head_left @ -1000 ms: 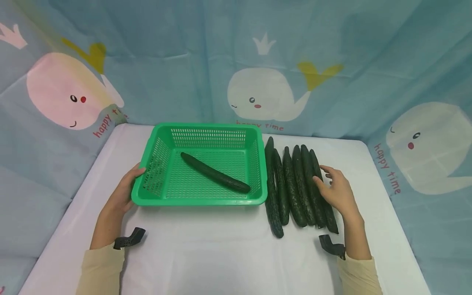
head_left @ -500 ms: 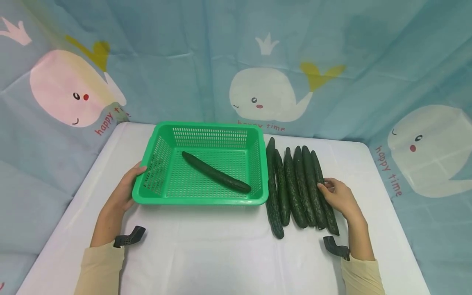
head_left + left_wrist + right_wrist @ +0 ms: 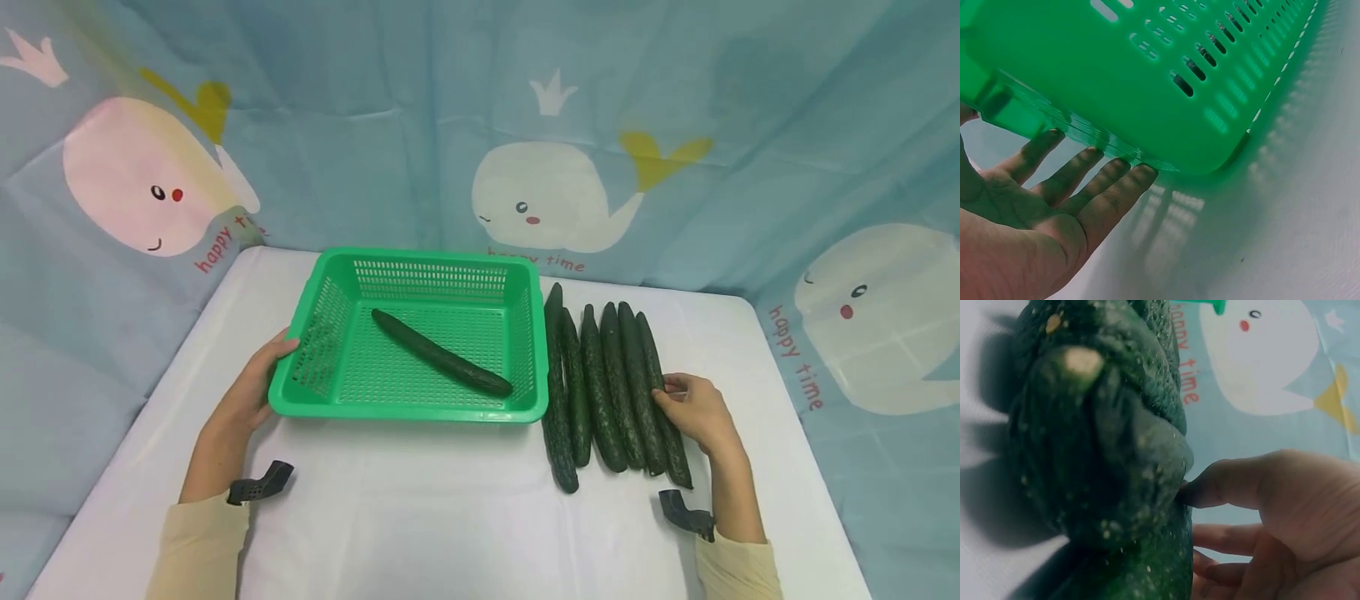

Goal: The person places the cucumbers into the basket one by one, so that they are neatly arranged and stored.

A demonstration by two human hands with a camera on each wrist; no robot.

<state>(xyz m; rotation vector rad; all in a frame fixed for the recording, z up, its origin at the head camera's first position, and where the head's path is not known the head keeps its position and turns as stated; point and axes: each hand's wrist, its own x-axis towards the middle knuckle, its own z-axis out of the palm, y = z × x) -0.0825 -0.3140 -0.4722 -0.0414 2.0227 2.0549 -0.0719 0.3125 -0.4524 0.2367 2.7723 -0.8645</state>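
My left hand [image 3: 251, 387] holds the left end of a green plastic basket [image 3: 405, 414], thumb over the rim. In the left wrist view, the fingers [image 3: 1119, 200] of that hand lie against the basket's outer wall. Inside the basket a single dark green cucumber [image 3: 442, 354] lies slantwise. My right hand [image 3: 701, 412] pinches the rightmost cucumber [image 3: 677, 458] of a row on the table, thumb on its left side and fingers on its right. Up close in the right wrist view, the thumb [image 3: 1225, 482] presses in where this cucumber [image 3: 1141, 575] meets its neighbour.
Several more cucumbers [image 3: 596, 392] lie side by side between the basket and my right hand, the leftmost right at the basket's wall. A white cloth [image 3: 420, 517] covers the table. Behind it hangs a blue curtain [image 3: 360, 167] printed with whales.
My right hand has come down toward me along the rightmost cucumber, and its spread thumb and fingers have closed on it. The left hand stays on the basket.
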